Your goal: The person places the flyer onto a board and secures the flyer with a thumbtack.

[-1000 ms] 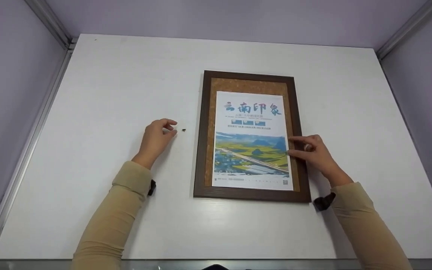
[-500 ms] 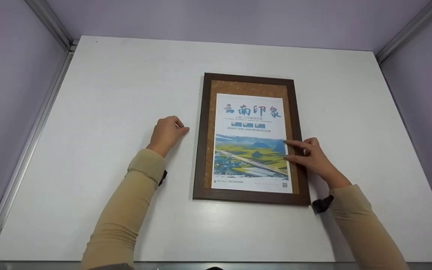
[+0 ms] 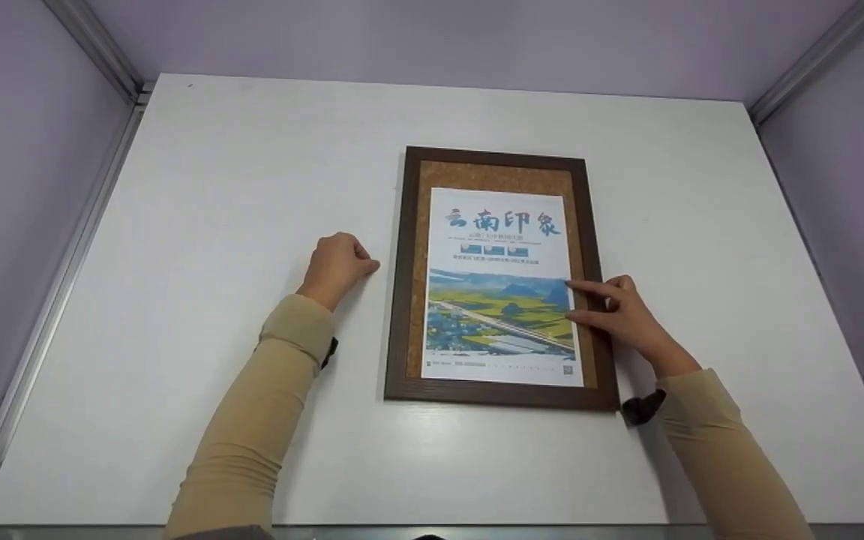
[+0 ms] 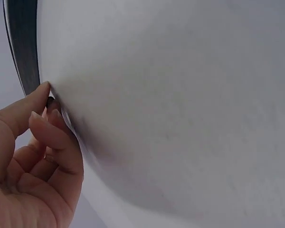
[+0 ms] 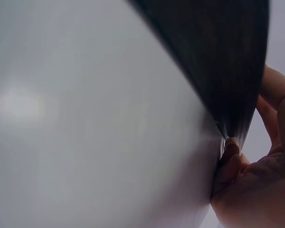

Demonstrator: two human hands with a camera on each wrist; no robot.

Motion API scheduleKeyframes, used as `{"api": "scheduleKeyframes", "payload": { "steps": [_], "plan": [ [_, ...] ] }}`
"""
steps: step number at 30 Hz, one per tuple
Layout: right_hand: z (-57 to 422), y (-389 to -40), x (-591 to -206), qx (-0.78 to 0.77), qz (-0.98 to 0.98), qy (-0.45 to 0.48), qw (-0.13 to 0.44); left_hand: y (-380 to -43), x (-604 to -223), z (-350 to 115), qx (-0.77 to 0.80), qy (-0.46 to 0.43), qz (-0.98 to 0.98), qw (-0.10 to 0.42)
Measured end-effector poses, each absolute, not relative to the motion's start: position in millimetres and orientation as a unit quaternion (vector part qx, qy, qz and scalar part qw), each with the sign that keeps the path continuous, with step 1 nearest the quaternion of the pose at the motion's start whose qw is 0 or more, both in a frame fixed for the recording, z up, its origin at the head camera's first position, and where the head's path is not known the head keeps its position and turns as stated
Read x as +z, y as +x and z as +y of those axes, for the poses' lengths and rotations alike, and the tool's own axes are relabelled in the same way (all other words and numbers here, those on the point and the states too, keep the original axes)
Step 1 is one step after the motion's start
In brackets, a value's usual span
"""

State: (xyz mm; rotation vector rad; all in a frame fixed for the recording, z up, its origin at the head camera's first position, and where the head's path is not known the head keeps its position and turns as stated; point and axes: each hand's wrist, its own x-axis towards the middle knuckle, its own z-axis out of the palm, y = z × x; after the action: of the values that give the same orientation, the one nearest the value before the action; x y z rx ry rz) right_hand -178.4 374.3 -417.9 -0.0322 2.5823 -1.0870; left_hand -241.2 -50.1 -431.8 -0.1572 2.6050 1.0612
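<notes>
In the head view, a printed poster (image 3: 498,300) with a green and blue landscape lies on a cork board (image 3: 503,174) in a dark brown frame (image 3: 501,390). My left hand (image 3: 336,268) is on the white table just left of the frame, thumb and fingertips together. Between them, the left wrist view shows a small dark piece (image 4: 50,100), mostly hidden by the fingers. My right hand (image 3: 623,315) reaches over the frame's right side. Its extended index finger and thumb touch the poster's right edge, a little apart, while other fingers sit by the frame's outer side in the right wrist view.
The white table (image 3: 252,165) stretches around the frame on every side. Pale purple panels (image 3: 432,37) close it in at the back and both sides, with metal rails at the corners. A tiny dark mark (image 3: 190,85) shows near the back left corner.
My left hand has moved right and closed its fingertips over the small dark piece that lay beside the frame. My right index finger and thumb have slid slightly farther onto the poster's edge.
</notes>
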Motion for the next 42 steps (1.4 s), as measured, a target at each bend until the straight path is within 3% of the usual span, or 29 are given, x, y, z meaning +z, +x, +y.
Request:
{"api": "scheduleKeyframes", "payload": {
  "steps": [7, 14, 42],
  "plan": [
    [374.2, -178.6, -418.0, -0.384, 0.908, -0.012, 0.169, -244.7, -429.9, -47.9, 0.386, -0.043, 0.91, 0.145],
    [375.1, -179.5, -420.2, -0.386, 0.907, -0.008, 0.169, -247.1, -422.7, -30.1, 0.507, -0.048, 0.849, 0.143],
    [376.4, -179.0, -416.9, -0.376, 0.91, -0.017, 0.176, -278.4, -413.0, 95.6, 0.644, -0.037, 0.748, 0.159]
  ]
}}
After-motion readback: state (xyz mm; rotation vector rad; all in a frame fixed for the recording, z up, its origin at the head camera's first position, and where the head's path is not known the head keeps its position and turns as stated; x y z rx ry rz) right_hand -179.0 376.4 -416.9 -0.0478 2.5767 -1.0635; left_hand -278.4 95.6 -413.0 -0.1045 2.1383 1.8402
